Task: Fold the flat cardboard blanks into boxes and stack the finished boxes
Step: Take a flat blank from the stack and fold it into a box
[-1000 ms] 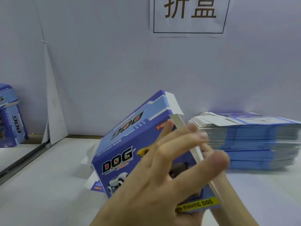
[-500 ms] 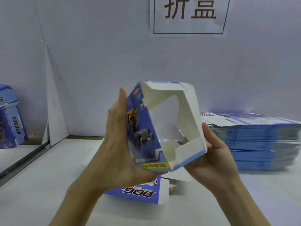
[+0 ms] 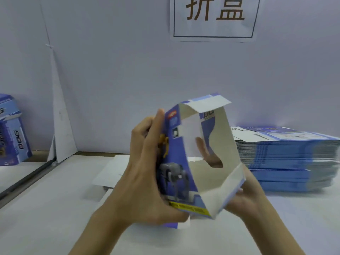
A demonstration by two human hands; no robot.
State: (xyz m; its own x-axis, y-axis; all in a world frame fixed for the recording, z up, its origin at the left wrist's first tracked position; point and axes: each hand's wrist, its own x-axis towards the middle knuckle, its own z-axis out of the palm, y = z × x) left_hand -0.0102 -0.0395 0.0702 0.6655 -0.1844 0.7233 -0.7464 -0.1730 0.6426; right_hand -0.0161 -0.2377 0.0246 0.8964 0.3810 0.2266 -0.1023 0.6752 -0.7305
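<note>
Box (image 3: 184, 162), thin glossy card, blue print outside, plain white inside, was held in the air over the middle of the tabletop (image 3: 46, 208). It was opened into a skewed tube w/ top flap up & a rounded window cut-out. L hand (image 3: 145, 173) lay flat on the panel w/ grey robot-dog pic & yellow strip (text blurred), thumb hooked under the bottom corner. R hand (image 3: 246, 196) cupped the lower right wall, fingers showing thru the window. Stack of flat blue blanks (image 3: 287, 159) sat at back right edge. Finished box (image 3: 12, 133) reading "DOG" stood at far left edge. Wall sign (image 3: 214, 17): "折盒".
</note>
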